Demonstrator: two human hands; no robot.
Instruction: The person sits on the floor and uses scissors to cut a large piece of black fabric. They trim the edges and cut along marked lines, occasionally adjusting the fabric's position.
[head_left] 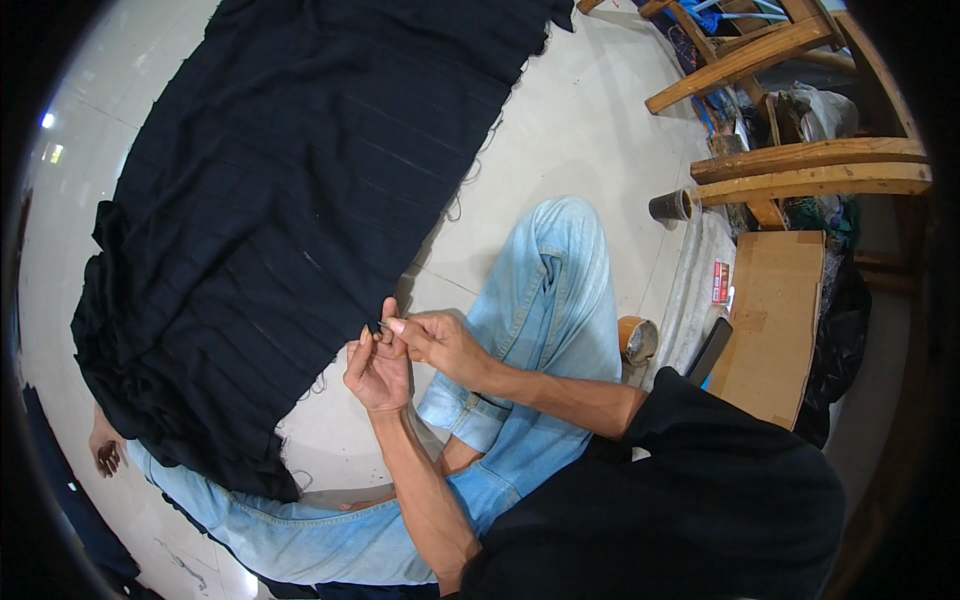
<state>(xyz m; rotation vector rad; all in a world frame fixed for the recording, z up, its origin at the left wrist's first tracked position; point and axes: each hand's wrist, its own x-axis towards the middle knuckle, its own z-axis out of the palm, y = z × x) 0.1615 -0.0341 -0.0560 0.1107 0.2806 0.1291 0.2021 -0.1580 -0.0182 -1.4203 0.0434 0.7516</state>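
A large black cloth with frayed edges and loose threads spreads over the floor, reaching from the far side to my legs. My left hand, palm turned up, pinches the cloth's near right edge between its fingers. Close against it, my right hand has thumb and forefinger pressed together on something thin and small at that same edge. The thing is too small to name. Both hands meet above the floor beside my bent leg in light blue jeans.
Along the right stand wooden furniture frames, a dark cup on its side, a round brown container, a small red and white box, and a cardboard sheet. My other jeans leg stretches left below the cloth.
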